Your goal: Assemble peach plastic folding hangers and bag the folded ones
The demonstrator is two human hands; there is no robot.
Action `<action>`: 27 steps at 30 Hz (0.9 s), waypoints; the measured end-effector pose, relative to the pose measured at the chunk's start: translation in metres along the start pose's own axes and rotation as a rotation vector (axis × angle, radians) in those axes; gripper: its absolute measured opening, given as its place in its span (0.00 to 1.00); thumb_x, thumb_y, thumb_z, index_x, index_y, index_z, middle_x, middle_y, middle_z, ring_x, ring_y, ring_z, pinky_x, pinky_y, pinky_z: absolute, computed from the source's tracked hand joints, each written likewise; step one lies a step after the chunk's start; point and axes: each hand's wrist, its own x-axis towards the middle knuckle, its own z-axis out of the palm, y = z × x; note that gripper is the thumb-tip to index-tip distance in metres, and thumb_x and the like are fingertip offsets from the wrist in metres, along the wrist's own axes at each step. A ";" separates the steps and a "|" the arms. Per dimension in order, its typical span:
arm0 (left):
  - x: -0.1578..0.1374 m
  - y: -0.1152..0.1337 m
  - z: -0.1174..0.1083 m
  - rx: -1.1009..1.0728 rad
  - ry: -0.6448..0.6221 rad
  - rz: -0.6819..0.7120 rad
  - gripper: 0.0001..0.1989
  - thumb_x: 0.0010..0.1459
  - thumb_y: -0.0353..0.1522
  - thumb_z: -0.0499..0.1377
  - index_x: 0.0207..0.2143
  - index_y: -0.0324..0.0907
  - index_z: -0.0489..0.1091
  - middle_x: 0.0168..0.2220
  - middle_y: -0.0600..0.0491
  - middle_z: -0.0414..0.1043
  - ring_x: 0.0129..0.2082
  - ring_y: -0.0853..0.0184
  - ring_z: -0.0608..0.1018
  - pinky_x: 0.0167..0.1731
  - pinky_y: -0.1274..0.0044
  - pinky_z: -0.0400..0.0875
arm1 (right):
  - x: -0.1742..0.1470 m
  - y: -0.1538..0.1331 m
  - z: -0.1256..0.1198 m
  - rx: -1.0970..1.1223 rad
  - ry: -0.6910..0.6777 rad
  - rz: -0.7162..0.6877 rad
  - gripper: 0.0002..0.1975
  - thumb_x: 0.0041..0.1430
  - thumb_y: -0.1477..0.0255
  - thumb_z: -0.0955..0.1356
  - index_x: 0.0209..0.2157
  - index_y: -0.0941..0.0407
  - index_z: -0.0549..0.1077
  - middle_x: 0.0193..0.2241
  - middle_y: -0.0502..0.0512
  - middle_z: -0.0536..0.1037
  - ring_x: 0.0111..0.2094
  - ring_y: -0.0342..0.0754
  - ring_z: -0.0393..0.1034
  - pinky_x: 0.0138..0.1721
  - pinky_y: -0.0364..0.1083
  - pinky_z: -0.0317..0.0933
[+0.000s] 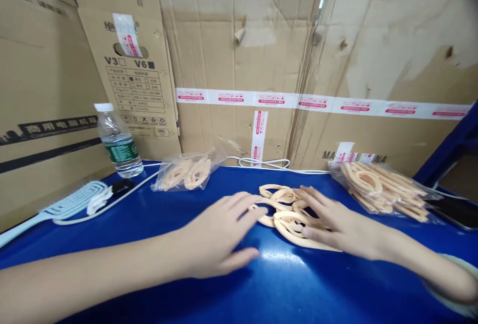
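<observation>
Cardboard walls (261, 40) are closing in a blue table (157, 224) on the far and left sides, with strips of red-printed white tape running across them.

At the middle of the table a loose pile of pale, flat rings (287, 212) is lying, the pieces overlapping one another. The left hand (218, 237) is lying palm down with fingers spread and slightly apart, its fingertips reaching the near left edge of the pile and touching a ring there; it is gripping nothing. The right hand (338, 222) is resting flat on the right part of the pile, fingers spread over several rings, thumb lying along the near edge; it too is pinching nothing.

A clear bag (186, 172) holding a few of the same rings is sitting behind the left hand, near the wall. A fuller bag (384, 189) is lying to the right of the pile, and a dark phone (457, 212) is lying just beyond it. A water bottle (119, 142) is standing upright at the back left. A light-blue comb (63, 209) is lying near the left edge, and a white cable (261, 163) is running along the foot of the wall.
</observation>
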 end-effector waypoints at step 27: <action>0.085 -0.065 0.046 -0.160 0.321 -0.252 0.18 0.64 0.33 0.60 0.55 0.40 0.66 0.56 0.45 0.68 0.54 0.54 0.72 0.52 0.57 0.68 | 0.103 0.007 0.022 0.042 0.499 -0.212 0.10 0.66 0.66 0.67 0.44 0.58 0.71 0.44 0.56 0.74 0.45 0.52 0.70 0.47 0.55 0.66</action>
